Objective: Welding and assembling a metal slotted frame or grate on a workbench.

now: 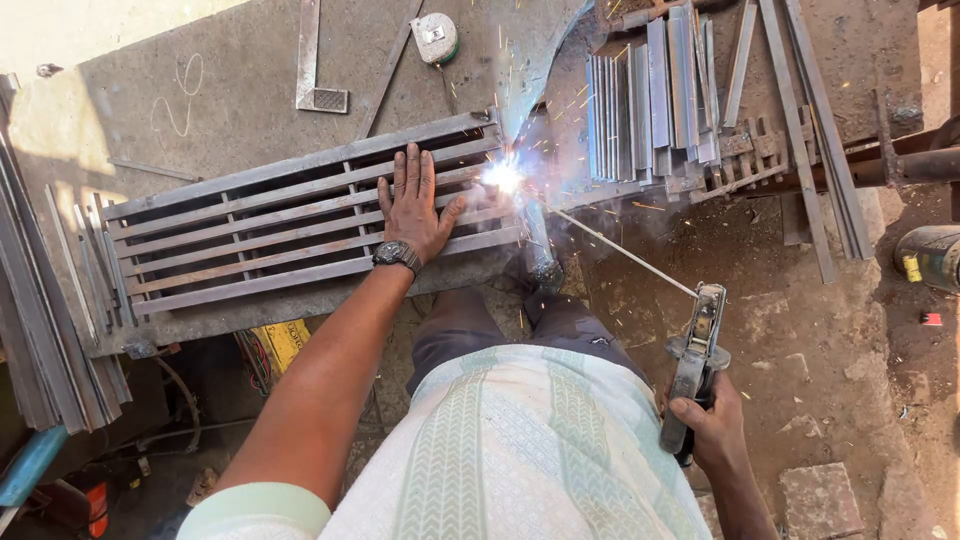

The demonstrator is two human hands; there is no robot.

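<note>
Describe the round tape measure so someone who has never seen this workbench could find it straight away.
Start at the long slatted grey steel grate lying across the workbench, under the left hand. Look beyond its far right corner, past the welding sparks, to the top edge of the view. The small round pale-green tape measure lies there, the only round, coloured thing among straight grey metal strips.
</note>
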